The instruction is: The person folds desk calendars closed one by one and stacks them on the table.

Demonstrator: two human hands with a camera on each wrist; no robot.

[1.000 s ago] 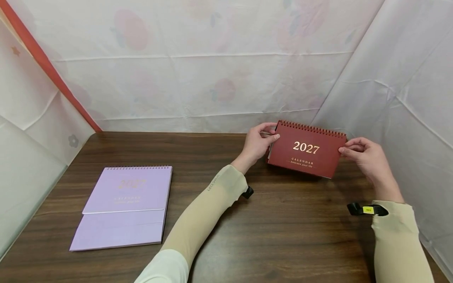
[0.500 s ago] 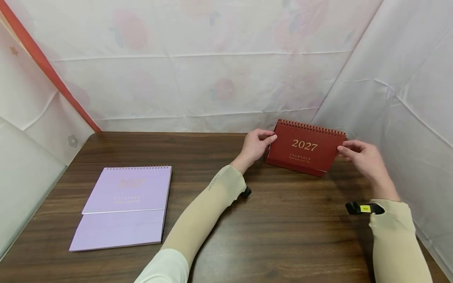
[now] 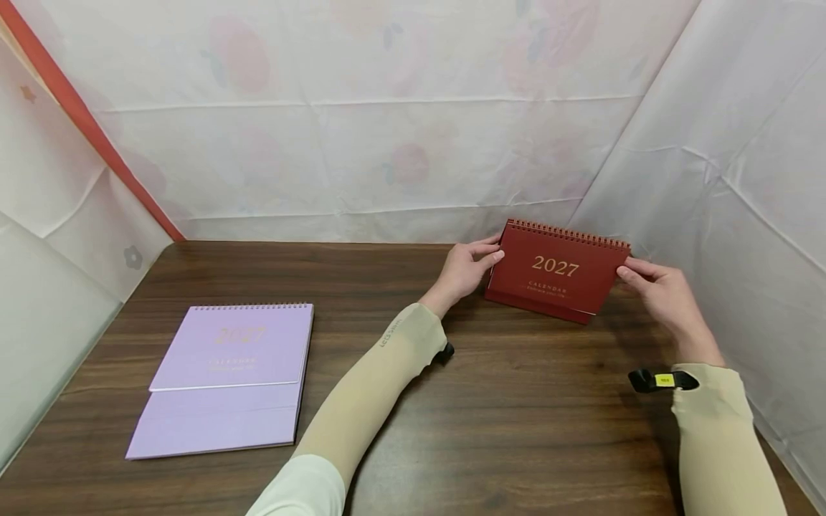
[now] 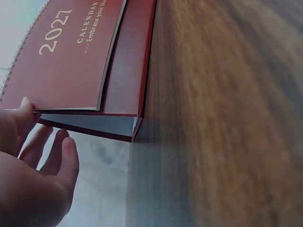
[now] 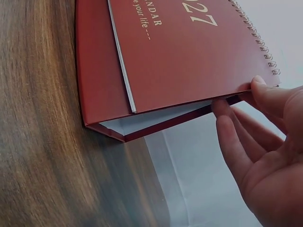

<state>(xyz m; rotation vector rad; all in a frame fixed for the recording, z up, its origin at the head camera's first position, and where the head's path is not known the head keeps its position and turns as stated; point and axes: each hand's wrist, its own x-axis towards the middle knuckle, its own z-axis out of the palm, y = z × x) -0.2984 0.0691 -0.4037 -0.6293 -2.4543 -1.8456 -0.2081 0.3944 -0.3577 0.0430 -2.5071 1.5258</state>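
Observation:
A dark red 2027 desk calendar (image 3: 555, 276) stands propped as a tent on the brown table, its spiral binding uppermost. Its base edge meets the wood in both wrist views. The left hand (image 3: 461, 271) holds its left side, thumb on the front cover and fingers behind. On the opposite side the right hand (image 3: 665, 290) pinches the edge near the binding, with its thumb at the cover (image 5: 189, 56). The remaining left fingers (image 4: 68, 156) spread beside the calendar's open end. A lilac 2027 calendar (image 3: 226, 358) lies flat at the left, apart from both hands.
The brown wooden table (image 3: 503, 430) runs back to a white patterned curtain (image 3: 323, 158). Another white curtain (image 3: 761, 179) borders the right side, close to the right hand. A red strip (image 3: 97, 129) edges the left curtain.
The red calendar's bottom has come down and its lower base panel now shows below the cover. Both hands have shifted slightly with it. The lilac calendar has stayed put.

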